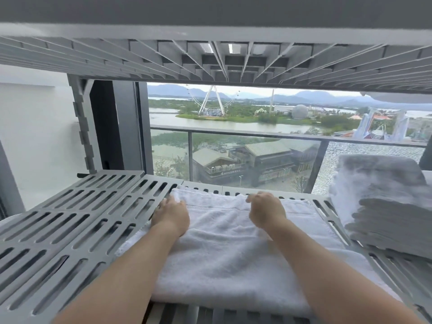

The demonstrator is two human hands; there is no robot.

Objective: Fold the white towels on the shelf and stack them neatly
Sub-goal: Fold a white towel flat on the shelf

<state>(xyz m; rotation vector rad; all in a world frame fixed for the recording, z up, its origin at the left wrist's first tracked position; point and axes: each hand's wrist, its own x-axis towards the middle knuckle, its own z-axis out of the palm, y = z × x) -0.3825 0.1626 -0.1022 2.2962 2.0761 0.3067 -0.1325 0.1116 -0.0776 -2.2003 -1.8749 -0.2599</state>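
Observation:
A white towel [224,249] lies spread on the grey slatted shelf [70,225], reaching from the front edge to the back. My left hand [171,215] rests on the towel's far left corner with its fingers curled over the edge. My right hand [266,210] pinches the towel's far edge near the middle, and the cloth bunches up under the fingers. A stack of folded white towels [383,206] stands on the same shelf at the right.
Another slatted shelf [210,59] hangs close overhead. Behind the shelf is a window with a glass balcony railing [257,136] and a view outside. A grey shelf post [81,127] stands at the back left.

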